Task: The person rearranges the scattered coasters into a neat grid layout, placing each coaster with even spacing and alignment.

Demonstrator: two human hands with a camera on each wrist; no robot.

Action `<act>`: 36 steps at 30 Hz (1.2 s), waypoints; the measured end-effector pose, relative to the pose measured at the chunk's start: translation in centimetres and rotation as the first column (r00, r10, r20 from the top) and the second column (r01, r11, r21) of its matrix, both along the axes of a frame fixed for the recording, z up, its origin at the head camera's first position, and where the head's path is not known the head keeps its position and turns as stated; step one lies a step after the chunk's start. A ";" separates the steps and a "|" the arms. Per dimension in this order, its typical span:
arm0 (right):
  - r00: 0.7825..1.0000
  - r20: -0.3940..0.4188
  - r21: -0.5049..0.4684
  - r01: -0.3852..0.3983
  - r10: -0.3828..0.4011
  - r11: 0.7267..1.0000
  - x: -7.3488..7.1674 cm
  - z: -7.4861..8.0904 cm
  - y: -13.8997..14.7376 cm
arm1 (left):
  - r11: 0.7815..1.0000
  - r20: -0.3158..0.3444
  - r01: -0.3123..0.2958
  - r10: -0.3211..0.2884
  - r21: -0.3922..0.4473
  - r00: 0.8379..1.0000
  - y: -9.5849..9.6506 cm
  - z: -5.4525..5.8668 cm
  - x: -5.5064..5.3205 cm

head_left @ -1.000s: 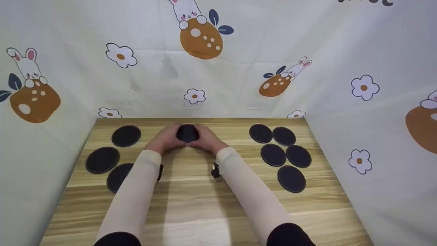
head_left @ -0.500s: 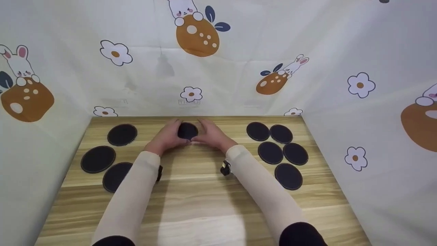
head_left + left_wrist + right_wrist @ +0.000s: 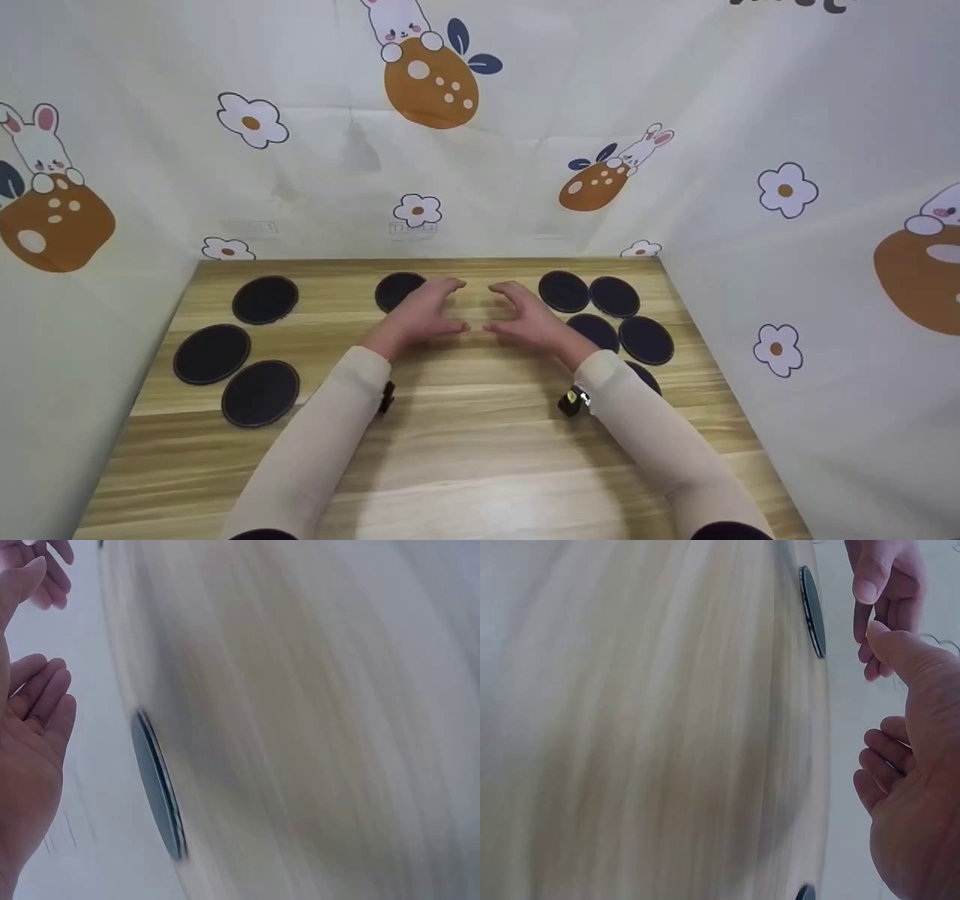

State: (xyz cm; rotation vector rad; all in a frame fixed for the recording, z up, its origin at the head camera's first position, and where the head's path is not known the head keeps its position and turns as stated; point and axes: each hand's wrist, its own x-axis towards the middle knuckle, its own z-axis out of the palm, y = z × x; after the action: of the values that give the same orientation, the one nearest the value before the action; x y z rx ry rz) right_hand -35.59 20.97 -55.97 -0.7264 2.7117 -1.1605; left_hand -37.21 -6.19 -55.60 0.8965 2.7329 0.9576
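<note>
A round black coaster (image 3: 394, 290) with a stitched rim lies on the wooden table near its back edge. My left hand (image 3: 421, 311) is just to the right of it and overlaps its right side in the head view. My right hand (image 3: 529, 319) faces the left one across a gap, beside the right-hand coasters. Fingers and thumbs of both hands are spread apart in a loose curve, with nothing between them. Low at the table's edge, the left wrist view shows a coaster (image 3: 157, 784) edge-on, and the right wrist view also has a coaster (image 3: 813, 611).
Three larger-looking black coasters lie at the left, the nearest coaster (image 3: 260, 394) beside my left forearm. Several more form a cluster at the right, one coaster (image 3: 646, 340) near the side; my right arm partly covers some. A printed cloth (image 3: 480, 165) walls the table's back and sides.
Both hands have let go of the middle coaster and moved right, the right hand farther, widening the gap between them. The coaster stays on the table near the back.
</note>
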 end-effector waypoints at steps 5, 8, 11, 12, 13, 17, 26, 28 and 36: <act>0.999 0.006 -0.044 0.053 -0.053 0.998 1.6 0.0 4.0 | 0.995 -0.016 0.080 -0.079 0.054 0.997 3.4 -0.3 0.4; 0.997 0.015 -0.057 0.076 -0.075 0.995 2.2 0.0 6.1 | 0.989 -0.003 0.108 -0.108 0.101 0.994 5.1 -0.5 0.8; 0.995 0.008 -0.056 0.101 -0.100 0.993 2.6 0.1 8.1 | 0.985 0.021 0.111 -0.115 0.136 0.993 6.8 -0.7 1.2; 0.994 0.005 -0.052 0.111 -0.111 0.992 2.7 0.1 8.8 | 0.984 0.028 0.109 -0.115 0.143 0.993 7.4 -0.7 1.4; 0.993 -0.007 -0.044 0.121 -0.121 0.992 2.8 0.1 9.4 | 0.982 0.033 0.110 -0.117 0.151 0.993 8.0 -0.8 1.5; 0.986 -0.039 -0.030 0.159 -0.161 0.987 3.4 0.0 11.9 | 0.978 0.056 0.120 -0.131 0.173 0.990 10.4 -1.0 1.9; 0.979 -0.020 -0.026 0.202 -0.202 0.979 4.7 -0.5 15.8 | 0.971 0.066 0.139 -0.155 0.194 0.986 14.9 -1.9 2.7; 0.978 -0.009 -0.016 0.208 -0.208 0.978 5.0 -0.6 16.5 | 0.971 0.065 0.139 -0.154 0.192 0.986 15.6 -2.0 2.8; 0.979 -0.004 0.039 0.204 -0.204 0.978 5.5 -0.6 18.5 | 0.982 0.077 0.125 -0.137 0.142 0.988 18.0 -2.2 2.8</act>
State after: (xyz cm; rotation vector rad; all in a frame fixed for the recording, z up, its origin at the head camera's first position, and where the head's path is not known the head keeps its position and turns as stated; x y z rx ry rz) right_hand -30.05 39.48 -56.52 -0.4504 2.8544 -1.1421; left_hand -34.42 11.84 -57.82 1.0171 2.5268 1.1403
